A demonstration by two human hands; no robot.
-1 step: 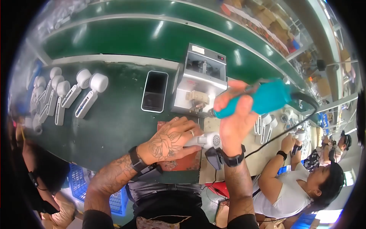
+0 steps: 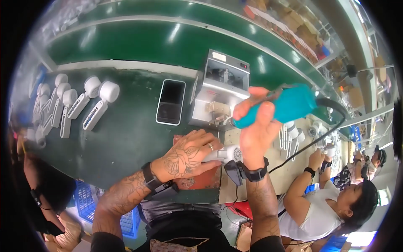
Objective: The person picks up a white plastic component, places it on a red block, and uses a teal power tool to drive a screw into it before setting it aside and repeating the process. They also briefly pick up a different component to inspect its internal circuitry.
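A teal electric screwdriver (image 2: pixel 275 107) with a black cord is gripped in my right hand (image 2: pixel 261 130). Its tip points left, close to the front of a grey metal screw feeder (image 2: pixel 222 90). My left hand (image 2: pixel 184 155) is closed round the handle of a white hand-held fan (image 2: pixel 231 153). The fan lies on its side over a reddish mat (image 2: pixel 197 183), its round, perforated head pointing right. My left fingers hide most of the fan's handle.
Several white fans (image 2: pixel 95 105) lie in rows at the left of the green table. A phone (image 2: pixel 171 102) lies left of the feeder. More fans (image 2: pixel 289 138) rest to the right, where a co-worker (image 2: pixel 323 206) sits. A blue crate (image 2: pixel 86 206) stands below the table.
My right hand and the screwdriver have shifted very slightly left. My left hand and the fan look the same.
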